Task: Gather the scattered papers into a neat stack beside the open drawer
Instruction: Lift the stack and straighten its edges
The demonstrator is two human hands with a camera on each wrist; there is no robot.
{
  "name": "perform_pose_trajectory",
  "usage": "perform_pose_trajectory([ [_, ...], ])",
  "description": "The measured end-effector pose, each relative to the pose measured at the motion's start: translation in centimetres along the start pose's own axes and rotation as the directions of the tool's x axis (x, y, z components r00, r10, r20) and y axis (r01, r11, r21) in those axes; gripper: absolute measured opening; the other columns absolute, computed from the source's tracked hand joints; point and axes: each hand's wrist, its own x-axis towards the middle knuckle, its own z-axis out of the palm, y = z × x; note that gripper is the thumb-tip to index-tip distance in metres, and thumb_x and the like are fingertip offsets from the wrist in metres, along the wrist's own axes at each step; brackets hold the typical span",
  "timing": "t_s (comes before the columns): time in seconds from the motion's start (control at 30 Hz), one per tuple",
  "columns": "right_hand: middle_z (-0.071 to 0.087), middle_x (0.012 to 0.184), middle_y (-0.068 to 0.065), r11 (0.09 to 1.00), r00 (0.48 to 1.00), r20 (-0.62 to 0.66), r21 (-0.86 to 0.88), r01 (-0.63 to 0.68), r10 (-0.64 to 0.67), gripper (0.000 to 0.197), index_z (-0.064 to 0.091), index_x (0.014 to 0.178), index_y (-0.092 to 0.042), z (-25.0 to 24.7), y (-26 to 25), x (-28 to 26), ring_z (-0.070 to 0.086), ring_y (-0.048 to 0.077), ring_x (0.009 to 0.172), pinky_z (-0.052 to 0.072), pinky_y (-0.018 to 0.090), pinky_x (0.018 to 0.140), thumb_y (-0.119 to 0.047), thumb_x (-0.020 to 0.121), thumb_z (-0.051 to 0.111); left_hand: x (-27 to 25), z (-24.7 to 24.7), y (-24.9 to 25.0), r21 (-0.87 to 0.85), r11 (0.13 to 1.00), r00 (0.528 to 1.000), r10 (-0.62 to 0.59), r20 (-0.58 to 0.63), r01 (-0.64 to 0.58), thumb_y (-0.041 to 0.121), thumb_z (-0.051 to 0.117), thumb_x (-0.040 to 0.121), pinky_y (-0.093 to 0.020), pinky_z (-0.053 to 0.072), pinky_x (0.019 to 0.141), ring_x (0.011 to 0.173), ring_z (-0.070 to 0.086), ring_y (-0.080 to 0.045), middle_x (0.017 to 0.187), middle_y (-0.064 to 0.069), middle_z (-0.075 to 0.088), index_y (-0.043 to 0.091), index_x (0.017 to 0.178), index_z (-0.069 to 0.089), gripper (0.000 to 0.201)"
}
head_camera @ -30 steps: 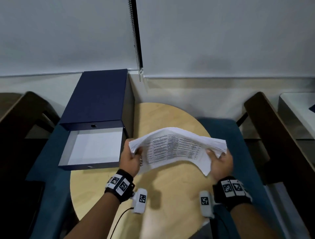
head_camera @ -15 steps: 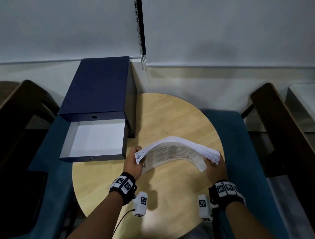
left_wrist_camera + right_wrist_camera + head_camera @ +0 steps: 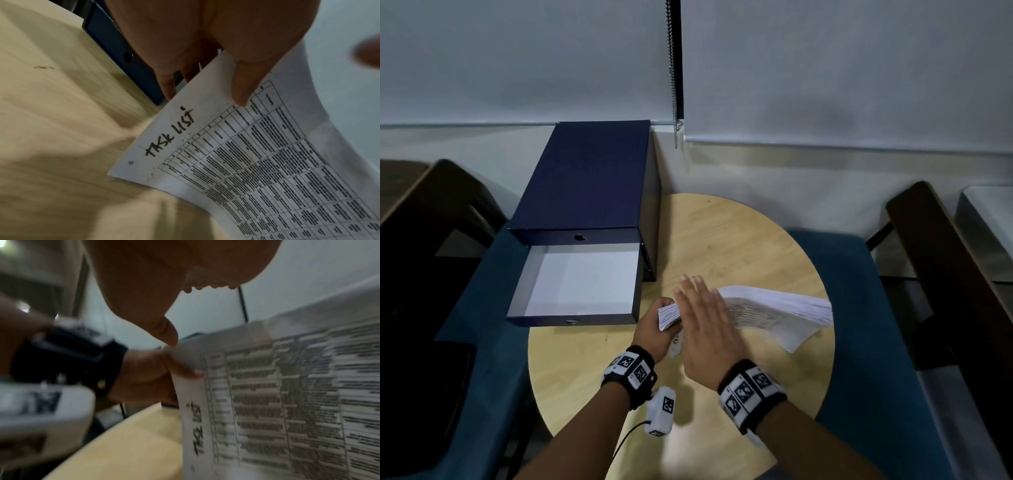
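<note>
Papers [image 3: 774, 308] in left hand [image 3: 654, 329]

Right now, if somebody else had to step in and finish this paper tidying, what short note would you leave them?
Left hand: grips the near-left end of the paper stack, thumb on the "Task List" sheet.
Right hand: open and flat, over the stack's near side, holding nothing.
Papers: all gathered into one bundle, held up above the round table, just right of the open drawer. The far end droops and one sheet sticks out.
Done: gathering.
Left: square the edges, lay the stack flat beside the drawer.
</note>
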Motion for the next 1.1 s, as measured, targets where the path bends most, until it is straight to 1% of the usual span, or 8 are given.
perform_pose_trajectory([
  [0.1, -0.011, 0.164, 0.008, 0.995, 0.979, 0.196, -0.080, 0.063, -0.046, 0.085, 0.000, 0.156, -0.012, 1.3, 0.2, 1.1, -0.016, 0.026, 0.150, -0.002, 0.049, 0.121, -0.019, 0.086, 0.048, 0.0, -0.3, -0.1, 0.010, 1.000, 1.000, 0.006, 0.010, -0.006, 0.004, 0.070, 0.084, -0.025, 0.045, 0.066, 0.068, 0.061, -0.001, 0.084, 0.005, 0.067, 0.029, 0.090, 0.053, 0.031],
  [0.2, -0.008, 0.164, 0.008, 0.999, 0.998, 0.049, -0.004, -0.051, 0.051, 0.083, 0.004, 0.156, -0.011, 1.0, 0.8, 1.2, -0.009, 0.026, 0.151, 0.002, 0.047, 0.122, -0.021, 0.087, 0.048, 0.1, -0.5, -0.4, 0.033, 0.999, 1.000, 0.008, 0.019, -0.008, 0.010, 0.075, 0.082, -0.027, 0.046, 0.069, 0.074, 0.061, -0.010, 0.085, 0.003, 0.067, 0.026, 0.092, 0.053, 0.029],
  [0.37, -0.014, 0.163, 0.007, 0.991, 0.988, 0.077, -0.043, -0.129, 0.132, 0.092, 0.005, 0.156, -0.010, 1.2, 3.6, -0.5, -0.003, 0.026, 0.152, 0.007, 0.048, 0.122, -0.025, 0.081, 0.058, 0.4, -0.4, -0.7, 0.072, 0.997, 1.000, 0.001, 0.029, -0.003, 0.018, 0.075, 0.083, -0.027, 0.046, 0.067, 0.075, 0.061, -0.015, 0.082, 0.006, 0.066, 0.024, 0.090, 0.054, 0.023],
  [0.5, -0.001, 0.164, 0.010, 0.948, 0.948, 0.025, -0.035, -0.316, 0.317, 0.091, 0.010, 0.155, -0.007, 0.4, 6.0, -1.7, 0.003, 0.027, 0.152, 0.009, 0.048, 0.121, -0.028, 0.080, 0.055, 0.5, -0.5, -0.8, 0.090, 0.996, 0.999, -0.020, 0.034, 0.017, 0.018, 0.074, 0.084, -0.031, 0.046, 0.068, 0.075, 0.061, -0.016, 0.082, 0.004, 0.067, 0.026, 0.087, 0.054, 0.022],
  [0.77, 0.018, 0.161, 0.009, 0.903, 0.902, 0.089, -0.132, -0.409, 0.422, 0.090, 0.026, 0.151, -0.004, 0.9, 8.8, -2.9, 0.023, 0.029, 0.148, 0.013, 0.050, 0.118, -0.018, 0.072, 0.065, 0.2, -0.6, -0.1, 0.075, 0.996, 0.998, -0.043, 0.053, 0.038, 0.013, 0.072, 0.086, -0.034, 0.051, 0.074, 0.081, 0.064, -0.021, 0.088, -0.002, 0.071, 0.020, 0.091, 0.062, 0.013],
  [0.83, 0.017, 0.162, 0.008, 0.923, 0.922, 0.074, -0.093, -0.373, 0.380, 0.084, 0.023, 0.152, -0.008, 0.4, 8.6, -2.7, 0.018, 0.027, 0.150, 0.009, 0.048, 0.120, -0.019, 0.077, 0.059, 0.2, -0.4, 0.5, 0.102, 0.994, 0.998, -0.034, 0.048, 0.029, 0.014, 0.070, 0.087, -0.032, 0.050, 0.071, 0.079, 0.062, -0.020, 0.086, -0.002, 0.070, 0.020, 0.089, 0.062, 0.010],
  [1.0, 0.022, 0.161, 0.004, 0.975, 0.976, 0.026, -0.050, -0.215, 0.216, 0.069, 0.031, 0.145, -0.018, -2.3, 7.2, -1.1, 0.019, 0.023, 0.149, 0.009, 0.049, 0.122, -0.018, 0.081, 0.057, -0.7, 0.5, 4.9, 0.161, 0.964, 0.973, 0.194, 0.122, -0.212, 0.019, 0.065, 0.088, -0.023, 0.045, 0.064, 0.071, 0.060, -0.010, 0.081, 0.001, 0.069, 0.023, 0.086, 0.061, 0.006],
  [1.1, 0.040, 0.148, 0.003, 0.983, 0.983, -0.016, 0.030, -0.183, 0.184, 0.050, 0.052, 0.120, -0.021, -3.9, 6.9, -0.5, 0.044, 0.024, 0.131, 0.034, 0.042, 0.112, -0.010, 0.073, 0.062, -0.5, 0.4, 7.9, 0.213, 0.898, 0.921, 0.355, 0.161, -0.384, 0.012, 0.065, 0.086, -0.016, 0.044, 0.064, 0.071, 0.059, 0.000, 0.078, 0.009, 0.067, 0.027, 0.090, 0.061, 0.016],
])
